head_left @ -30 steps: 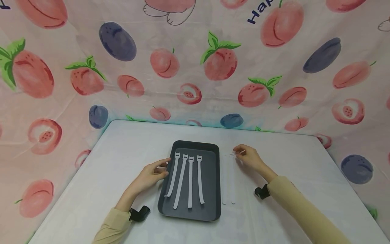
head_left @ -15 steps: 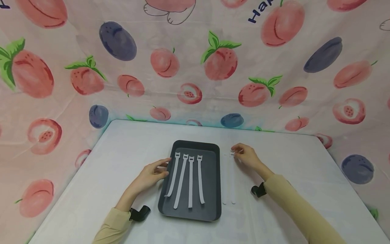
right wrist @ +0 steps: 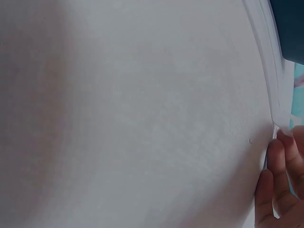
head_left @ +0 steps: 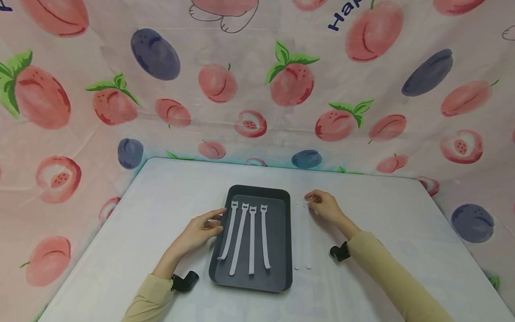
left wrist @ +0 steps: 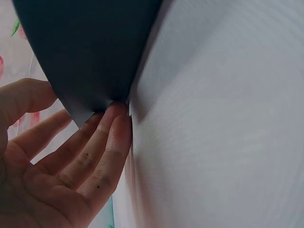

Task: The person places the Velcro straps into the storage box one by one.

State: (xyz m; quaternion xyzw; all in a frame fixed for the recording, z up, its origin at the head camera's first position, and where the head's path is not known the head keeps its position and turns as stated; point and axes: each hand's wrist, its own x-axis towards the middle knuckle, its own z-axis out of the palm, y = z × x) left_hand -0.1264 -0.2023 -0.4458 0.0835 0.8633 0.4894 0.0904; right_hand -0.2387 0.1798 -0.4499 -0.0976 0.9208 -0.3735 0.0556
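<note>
White strap end pinched in the fingertips: the right hand (head_left: 325,206) has its thumb and fingers curled on the far end of a strap (head_left: 307,237) that lies flat on the bench (head_left: 382,214), just right of the tray (head_left: 281,250). A second strap (head_left: 297,237) lies close beside it on the left, both running near to far (they are pale against the white bench and hard to make out). In the right wrist view the fingertips (right wrist: 278,190) meet the strap's end where it lifts slightly off the surface. The left hand (head_left: 199,230) rests open, fingers straight, with its fingertips (left wrist: 116,123) against the tray's left wall. Inside the dark tray four straps (head_left: 246,237) lie side by side, tabbed ends far. A peach-printed cloth (head_left: 257,80) hangs behind the bench.
</note>
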